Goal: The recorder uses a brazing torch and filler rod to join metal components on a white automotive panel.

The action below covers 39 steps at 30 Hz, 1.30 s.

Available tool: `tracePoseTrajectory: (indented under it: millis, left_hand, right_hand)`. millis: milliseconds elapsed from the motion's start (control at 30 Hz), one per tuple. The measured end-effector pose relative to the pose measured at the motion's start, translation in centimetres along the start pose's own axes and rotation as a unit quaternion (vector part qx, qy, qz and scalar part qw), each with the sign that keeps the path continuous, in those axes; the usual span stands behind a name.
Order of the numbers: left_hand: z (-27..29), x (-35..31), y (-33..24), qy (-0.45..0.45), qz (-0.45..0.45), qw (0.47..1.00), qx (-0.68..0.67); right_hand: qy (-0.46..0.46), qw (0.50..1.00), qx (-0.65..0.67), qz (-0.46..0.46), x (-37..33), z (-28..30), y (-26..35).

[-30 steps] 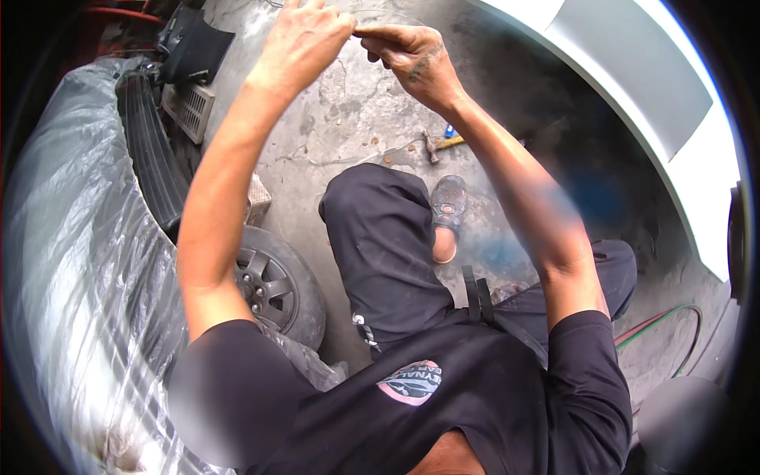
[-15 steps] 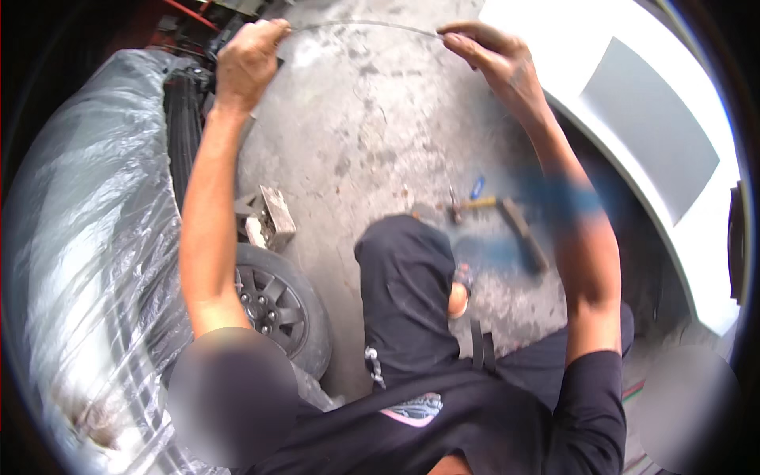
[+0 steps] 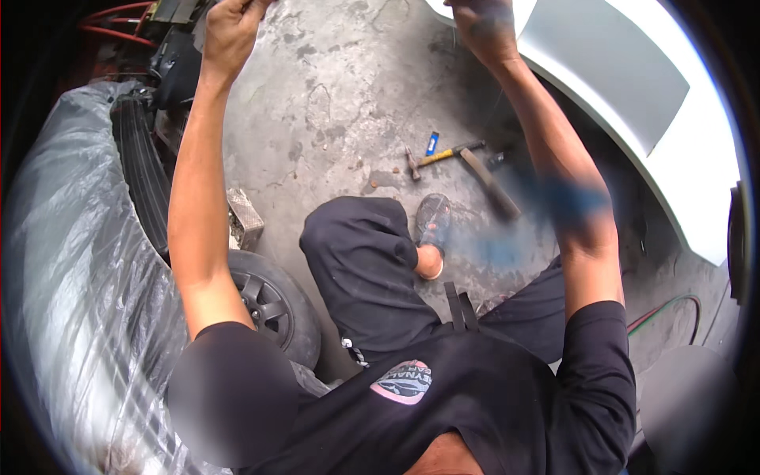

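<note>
My left hand (image 3: 228,38) is raised at the upper edge, left of the middle, its fingers closed in a pinch. My right hand (image 3: 486,30) is raised across from it at the same edge, fingers bent together and partly cut off. Half a second ago a thin wire was stretched between the two pinches. Now the wire lies beyond the upper edge and does not show. Both arms reach forward, well apart, over the concrete floor.
A hammer with a yellow handle (image 3: 440,156), a long wooden-looking bar (image 3: 489,187) and a small blue item (image 3: 432,143) lie on the floor. A wheel (image 3: 279,307), a metal block (image 3: 246,217) and plastic sheeting (image 3: 87,237) are left; a white car panel (image 3: 633,71) curves right.
Both hands have shifted up in the picture, partly out of view, and the wire between them has left it. The floor tools appear higher and further left, as my view has moved.
</note>
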<state>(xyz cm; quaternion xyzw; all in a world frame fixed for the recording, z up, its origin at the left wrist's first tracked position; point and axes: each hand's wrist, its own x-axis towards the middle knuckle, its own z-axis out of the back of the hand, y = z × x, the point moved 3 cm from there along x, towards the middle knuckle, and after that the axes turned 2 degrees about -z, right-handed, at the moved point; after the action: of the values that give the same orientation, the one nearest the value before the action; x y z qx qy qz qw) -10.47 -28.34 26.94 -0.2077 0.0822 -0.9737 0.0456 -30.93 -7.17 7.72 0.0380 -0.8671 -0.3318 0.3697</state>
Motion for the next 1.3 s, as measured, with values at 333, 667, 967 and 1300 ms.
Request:
tracePoseTrajectory:
  millis: [333,667,967,1300]
  left_hand:
    - [-12.5,5.0,-6.7,-0.195,-0.007,0.937,-0.290]
    - [-21.7,5.8,-16.4,-0.309,0.201,0.489,-0.791]
    - [-24.8,3.9,-17.2,-0.259,0.258,0.447,-0.816]
    - [-15.3,0.3,-15.4,-0.177,-0.070,0.980,-0.051]
  right_hand:
    - [0.036,0.862,-0.477,0.165,1.0,10.6,10.0]
    - [0.026,0.876,-0.457,0.151,-8.3,13.7,8.4]
    - [-0.016,0.907,-0.419,-0.020,-13.4,13.1,10.0]
    - [0.033,0.917,-0.394,-0.050,-11.5,11.4,11.6]
